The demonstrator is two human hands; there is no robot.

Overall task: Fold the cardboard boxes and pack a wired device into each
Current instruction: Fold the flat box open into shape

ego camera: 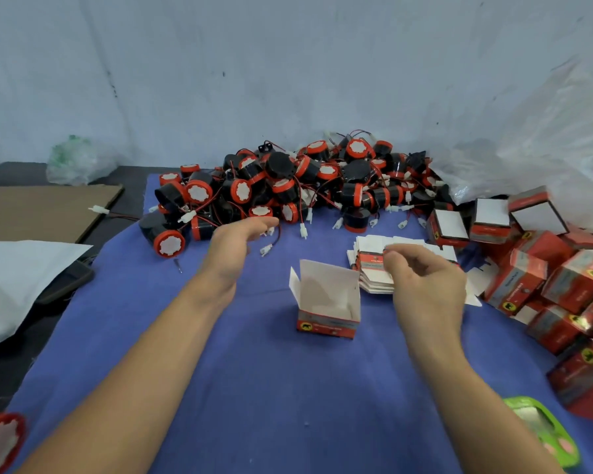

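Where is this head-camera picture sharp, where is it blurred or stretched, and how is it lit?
Head view: sharpest at the central open box; head view: the folded boxes at the right edge and the red device in the lower left corner smear and stretch; head view: soft, even light, faint shadows, the plastic bag washed out.

Open box in the middle, devices behind, more boxes to my right.
On the cloth (271, 388) the open box (326, 302) stands upright between my left hand (233, 244) and my right hand (425, 278). The pile of wired devices (288, 186) lies behind it by the wall, and the stack of flat boxes (374, 268) just behind and right, partly hidden by my right hand. The folded boxes (545, 285) are heaped at the right edge, and a cardboard sheet (42, 210) lies off the cloth to the left.
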